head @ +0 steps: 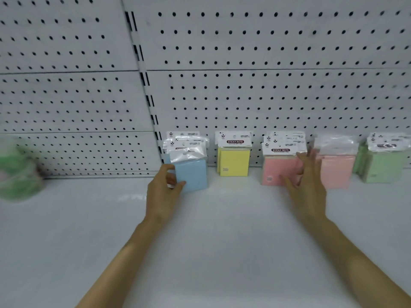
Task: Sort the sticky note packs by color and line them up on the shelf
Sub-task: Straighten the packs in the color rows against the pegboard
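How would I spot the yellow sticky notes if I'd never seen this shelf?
Find the white shelf where it meets the pegboard wall; packs stand there in a row. The yellow sticky notes stand second from the left, between the blue packs and the pink packs. Nothing else in the row is yellow.

left hand (163,190): grip pinching blue pack (193,176) | right hand (308,185): fingers spread, blurred | both forearms extended
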`<action>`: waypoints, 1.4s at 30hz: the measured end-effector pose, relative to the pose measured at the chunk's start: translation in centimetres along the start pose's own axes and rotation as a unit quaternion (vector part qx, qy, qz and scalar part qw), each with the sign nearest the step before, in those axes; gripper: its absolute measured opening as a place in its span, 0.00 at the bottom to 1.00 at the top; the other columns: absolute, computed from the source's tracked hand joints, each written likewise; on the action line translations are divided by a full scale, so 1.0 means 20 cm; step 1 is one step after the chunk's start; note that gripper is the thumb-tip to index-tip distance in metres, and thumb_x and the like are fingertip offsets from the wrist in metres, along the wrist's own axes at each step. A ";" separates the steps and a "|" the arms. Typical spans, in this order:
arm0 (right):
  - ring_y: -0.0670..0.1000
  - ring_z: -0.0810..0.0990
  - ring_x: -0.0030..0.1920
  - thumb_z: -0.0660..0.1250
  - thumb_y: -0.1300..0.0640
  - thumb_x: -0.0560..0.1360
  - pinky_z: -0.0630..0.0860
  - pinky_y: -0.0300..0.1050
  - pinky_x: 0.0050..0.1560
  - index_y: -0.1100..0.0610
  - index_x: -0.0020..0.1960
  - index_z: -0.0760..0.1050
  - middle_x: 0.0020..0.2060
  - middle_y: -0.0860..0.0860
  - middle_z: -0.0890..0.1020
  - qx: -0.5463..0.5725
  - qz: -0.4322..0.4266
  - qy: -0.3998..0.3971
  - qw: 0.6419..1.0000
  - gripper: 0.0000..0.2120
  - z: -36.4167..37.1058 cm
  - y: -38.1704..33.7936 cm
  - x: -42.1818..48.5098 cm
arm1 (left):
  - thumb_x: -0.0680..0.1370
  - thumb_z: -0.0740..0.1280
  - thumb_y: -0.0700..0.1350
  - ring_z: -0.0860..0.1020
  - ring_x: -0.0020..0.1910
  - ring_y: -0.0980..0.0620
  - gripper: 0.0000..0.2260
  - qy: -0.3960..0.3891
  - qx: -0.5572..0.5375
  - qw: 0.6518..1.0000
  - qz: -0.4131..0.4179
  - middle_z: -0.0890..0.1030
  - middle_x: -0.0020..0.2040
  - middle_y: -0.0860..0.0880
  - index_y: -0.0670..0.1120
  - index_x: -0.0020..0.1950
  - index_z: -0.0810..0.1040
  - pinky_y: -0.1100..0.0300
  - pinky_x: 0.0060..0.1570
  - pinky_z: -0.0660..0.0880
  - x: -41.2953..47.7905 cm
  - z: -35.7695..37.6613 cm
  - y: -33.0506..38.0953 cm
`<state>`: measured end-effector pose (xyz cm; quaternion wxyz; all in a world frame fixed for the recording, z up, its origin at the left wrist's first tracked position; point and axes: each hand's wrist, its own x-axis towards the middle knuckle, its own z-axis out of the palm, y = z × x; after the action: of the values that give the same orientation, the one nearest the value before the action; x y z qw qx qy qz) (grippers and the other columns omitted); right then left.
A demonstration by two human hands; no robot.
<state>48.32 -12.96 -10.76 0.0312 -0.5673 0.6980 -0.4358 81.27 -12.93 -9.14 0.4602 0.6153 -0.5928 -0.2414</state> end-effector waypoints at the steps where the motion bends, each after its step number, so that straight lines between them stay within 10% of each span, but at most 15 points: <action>1: 0.53 0.57 0.76 0.70 0.57 0.73 0.75 0.55 0.55 0.43 0.71 0.57 0.77 0.45 0.48 -0.014 -0.007 0.003 1.000 0.33 0.00 0.00 0.00 | 0.71 0.73 0.38 0.77 0.39 0.59 0.16 -0.003 0.002 1.000 0.005 0.78 0.38 0.54 0.55 0.50 0.72 0.71 0.37 0.72 0.02 0.00 0.00; 7: 0.63 0.66 0.69 0.70 0.55 0.73 0.77 0.58 0.52 0.35 0.68 0.46 0.72 0.58 0.62 -0.041 -0.020 0.007 0.999 0.39 -0.02 -0.03 -0.01 | 0.70 0.75 0.40 0.77 0.41 0.55 0.18 -0.001 0.020 1.000 0.023 0.78 0.42 0.54 0.53 0.52 0.72 0.54 0.41 0.77 0.10 -0.02 -0.03; 16: 0.58 0.67 0.64 0.72 0.50 0.71 0.71 0.62 0.62 0.54 0.67 0.68 0.60 0.56 0.71 -0.121 -0.142 -0.016 0.982 0.28 -0.07 -0.07 -0.03 | 0.67 0.77 0.48 0.77 0.46 0.50 0.31 0.027 0.078 0.997 -0.014 0.77 0.49 0.53 0.53 0.63 0.64 0.55 0.40 0.71 0.05 0.03 -0.02; 24: 0.56 0.59 0.74 0.58 0.41 0.78 0.57 0.50 0.71 0.50 0.76 0.56 0.76 0.54 0.58 -0.249 -0.266 -0.204 0.909 0.30 -0.40 0.00 0.04 | 0.67 0.77 0.48 0.66 0.66 0.37 0.37 0.081 0.238 0.954 0.164 0.69 0.68 0.38 0.42 0.71 0.65 0.41 0.64 0.63 -0.10 0.12 0.32; 30: 0.54 0.52 0.76 0.52 0.38 0.79 0.47 0.47 0.74 0.47 0.77 0.51 0.77 0.52 0.53 -0.296 -0.241 -0.247 0.890 0.31 -0.90 0.30 0.03 | 0.73 0.66 0.60 0.67 0.68 0.38 0.31 -0.036 0.247 0.923 0.293 0.69 0.69 0.39 0.43 0.70 0.68 0.41 0.65 0.66 -0.36 0.56 0.76; 42: 0.50 0.50 0.76 0.48 0.33 0.76 0.48 0.47 0.73 0.41 0.77 0.46 0.77 0.47 0.50 -0.287 0.018 -0.287 0.914 0.32 -2.17 1.52 -0.23 | 0.72 0.47 0.71 0.60 0.74 0.47 0.37 -0.184 0.218 0.915 0.286 0.61 0.76 0.48 0.52 0.75 0.61 0.48 0.72 0.57 -1.19 1.60 1.36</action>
<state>3.41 14.90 -5.60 0.0737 -0.6400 0.7640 -0.0344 36.12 4.20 -6.58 0.2467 0.4498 -0.8552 -0.0731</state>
